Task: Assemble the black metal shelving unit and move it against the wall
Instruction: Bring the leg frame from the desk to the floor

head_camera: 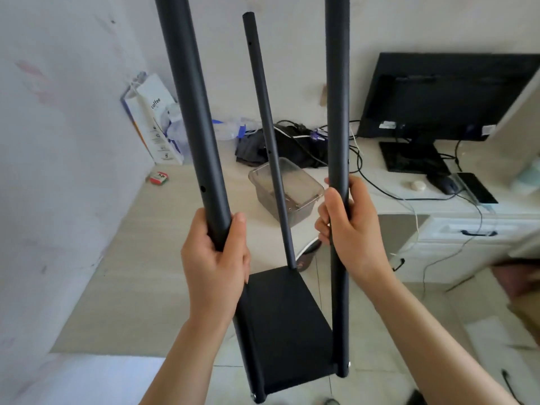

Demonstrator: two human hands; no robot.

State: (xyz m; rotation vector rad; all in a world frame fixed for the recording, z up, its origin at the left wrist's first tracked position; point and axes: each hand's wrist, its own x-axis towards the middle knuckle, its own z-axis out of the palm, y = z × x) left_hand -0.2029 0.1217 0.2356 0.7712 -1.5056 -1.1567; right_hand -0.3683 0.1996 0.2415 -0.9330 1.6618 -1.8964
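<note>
Above the tiled floor (365, 384), the black metal shelving unit (285, 323) hangs upright, one shelf fitted. The left hand (214, 260) grips its near-left post (190, 112); the right hand (350, 223) grips the near-right post (337, 97). Carry it level, both grips firm, clear of the pale surface (163, 229).

3 black poles (264, 118), 1 shelf plate (285, 325), 2 hands (216, 258), 1 monitor (444, 95), maybe 1 mouse (445, 184).

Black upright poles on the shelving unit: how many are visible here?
3. The left pole is gripped by the left hand, the right pole by the right hand, the thin far pole stands between. A fourth may be hidden.
</note>
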